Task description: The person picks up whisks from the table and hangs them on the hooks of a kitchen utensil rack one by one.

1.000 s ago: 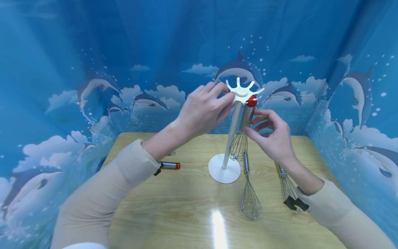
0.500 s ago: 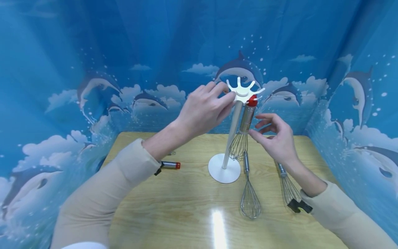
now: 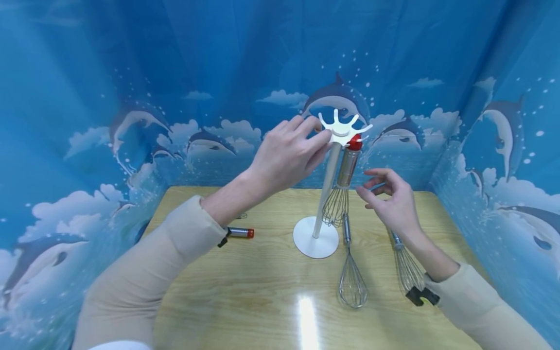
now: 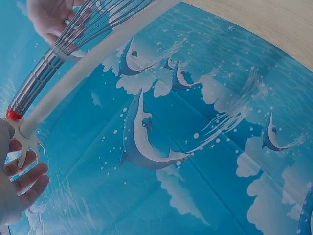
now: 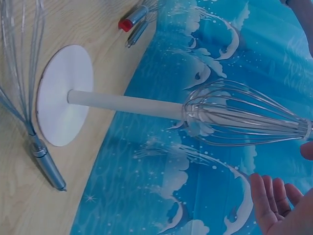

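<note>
A white hook stand rises from a round base at the table's middle. My left hand holds its star-shaped top, with fingers under the prongs. A red-capped whisk hangs from one prong, wires down. To the right of the whisk my right hand hovers open, apart from it, its fingertips below the wires in the right wrist view.
Two more whisks lie on the wooden table: one before the base, one under my right forearm. A red-capped handle lies at the left. Blue dolphin cloth walls in the table.
My right hand has let go of the hanging whisk's handle and dropped down and to the right. The left hand and the stand have stayed in place.
</note>
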`<state>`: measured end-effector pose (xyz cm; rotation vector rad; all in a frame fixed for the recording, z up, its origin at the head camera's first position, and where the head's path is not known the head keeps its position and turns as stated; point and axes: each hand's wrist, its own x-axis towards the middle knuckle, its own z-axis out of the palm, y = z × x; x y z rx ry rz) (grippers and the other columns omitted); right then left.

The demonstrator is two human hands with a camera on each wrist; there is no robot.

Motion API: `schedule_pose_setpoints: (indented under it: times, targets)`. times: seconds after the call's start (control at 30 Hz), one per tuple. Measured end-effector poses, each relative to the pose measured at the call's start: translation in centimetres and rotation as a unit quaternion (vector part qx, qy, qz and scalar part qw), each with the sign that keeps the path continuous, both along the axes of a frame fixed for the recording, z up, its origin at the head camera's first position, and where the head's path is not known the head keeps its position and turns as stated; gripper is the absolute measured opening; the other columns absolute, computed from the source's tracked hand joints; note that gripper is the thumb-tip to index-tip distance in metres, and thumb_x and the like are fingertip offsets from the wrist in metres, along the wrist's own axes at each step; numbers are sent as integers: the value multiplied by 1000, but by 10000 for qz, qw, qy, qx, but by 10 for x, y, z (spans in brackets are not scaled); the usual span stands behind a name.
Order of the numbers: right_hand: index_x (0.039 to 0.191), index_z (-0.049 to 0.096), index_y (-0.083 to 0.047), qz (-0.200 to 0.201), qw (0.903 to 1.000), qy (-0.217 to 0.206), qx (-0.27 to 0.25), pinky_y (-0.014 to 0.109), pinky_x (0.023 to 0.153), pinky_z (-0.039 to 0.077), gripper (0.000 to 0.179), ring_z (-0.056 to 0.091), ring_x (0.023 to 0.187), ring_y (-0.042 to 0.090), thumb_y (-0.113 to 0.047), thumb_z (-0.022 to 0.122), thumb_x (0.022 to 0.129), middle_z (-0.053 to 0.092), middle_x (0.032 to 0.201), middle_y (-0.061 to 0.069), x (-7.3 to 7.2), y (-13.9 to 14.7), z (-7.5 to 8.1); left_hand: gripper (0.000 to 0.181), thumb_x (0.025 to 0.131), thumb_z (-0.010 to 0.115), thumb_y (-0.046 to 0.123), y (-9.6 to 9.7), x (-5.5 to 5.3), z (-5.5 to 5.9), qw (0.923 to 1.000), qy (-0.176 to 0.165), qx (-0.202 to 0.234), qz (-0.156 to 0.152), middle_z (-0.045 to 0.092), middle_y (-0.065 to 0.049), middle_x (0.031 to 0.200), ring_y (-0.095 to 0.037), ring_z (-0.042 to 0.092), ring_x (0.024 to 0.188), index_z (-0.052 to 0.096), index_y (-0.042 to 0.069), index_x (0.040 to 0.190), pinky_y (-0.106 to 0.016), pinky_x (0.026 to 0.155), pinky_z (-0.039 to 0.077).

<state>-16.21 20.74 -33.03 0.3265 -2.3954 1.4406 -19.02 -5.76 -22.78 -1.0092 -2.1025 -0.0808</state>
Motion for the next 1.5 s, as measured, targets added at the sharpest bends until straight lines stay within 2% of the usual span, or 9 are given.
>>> schedule_pose_setpoints:
  times: [0.13,0.27,0.47,0.8,0.93,1.2,1.5]
  targets:
    - [138,61,-2,-12,9999,-165,-19,26,66,64,44,67,78,1,-16,74,98,63,97,-12,-2,5,-8,24,109,58,29,0,0,0,10000,-11,7,14,74,-8,119,-23,69,95,73,13,120,-31,75,58]
    - [140,58,-1,10,9984,-530,-210,27,68,65,45,68,79,4,-19,72,100,64,97,-11,-6,11,-16,24,108,59,28,0,0,0,10000,-7,22,6,74,-9,118,-23,69,95,73,13,120,-31,75,58]
    - [142,55,-1,-66,9932,-1085,-423,28,71,66,49,71,81,8,-25,72,101,64,96,-11,-13,19,-27,23,108,60,28,0,0,-1,10000,-8,22,-1,74,-9,118,-23,68,95,73,13,120,-31,74,58]
    - [147,49,1,-37,9802,-1851,-701,28,73,66,56,68,80,4,-25,71,102,63,95,-13,-23,25,-42,23,108,60,28,0,0,-1,10000,-13,48,-39,74,-9,118,-24,69,95,73,13,119,-31,75,58]
    - [147,49,1,-65,9779,-2008,-586,29,74,66,57,68,80,5,-27,70,102,64,95,-11,-27,27,-49,22,106,63,27,0,0,-1,10000,-5,49,-35,74,-9,118,-24,69,94,73,12,118,-30,75,58]
    - [152,47,1,-57,9715,-2318,-493,30,74,66,61,68,79,4,-27,69,103,62,99,-7,-38,32,-65,22,107,61,27,0,0,-1,10000,-26,24,-16,74,-9,118,-24,69,96,73,13,119,-31,77,59]
    - [151,48,1,-215,9662,-2515,-527,30,72,66,59,68,76,6,-28,68,103,63,94,-9,-47,37,-78,24,108,59,28,1,0,-1,10000,13,4,-4,74,-9,118,-24,70,97,73,13,119,-31,79,60]
